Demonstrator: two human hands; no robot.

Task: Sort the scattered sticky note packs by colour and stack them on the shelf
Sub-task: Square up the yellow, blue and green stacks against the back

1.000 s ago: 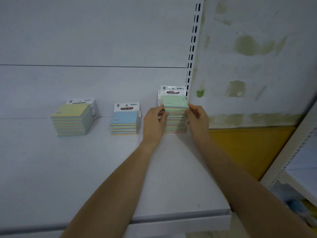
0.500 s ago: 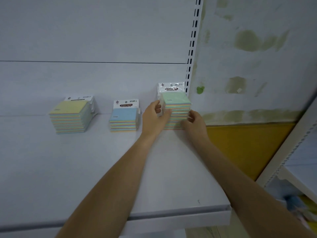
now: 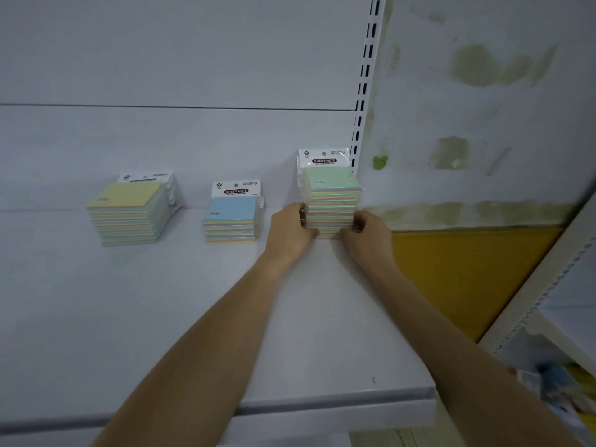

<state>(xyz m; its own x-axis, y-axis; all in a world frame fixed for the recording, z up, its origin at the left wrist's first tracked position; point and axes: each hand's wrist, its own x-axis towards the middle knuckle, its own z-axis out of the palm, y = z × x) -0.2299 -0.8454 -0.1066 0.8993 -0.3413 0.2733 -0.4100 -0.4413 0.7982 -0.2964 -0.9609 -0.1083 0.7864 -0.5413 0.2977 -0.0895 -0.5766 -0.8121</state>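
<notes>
The green stack (image 3: 333, 201) of sticky note packs stands upright, gripped at its base between the left hand (image 3: 290, 227) and the right hand (image 3: 367, 230). The blue stack (image 3: 230, 221) sits near the left hand's left side. The yellow stack (image 3: 129, 214) sits farther left.

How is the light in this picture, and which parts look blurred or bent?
Head view: light is soft and dim, no glare on the shelf; a faint shadow lies right of the yellow-topped stack; the "STICKY NOTE" label on the green-topped stack is sharp; the lower right corner is smeared; the slotted upright leans, from wide-angle distortion.
</notes>
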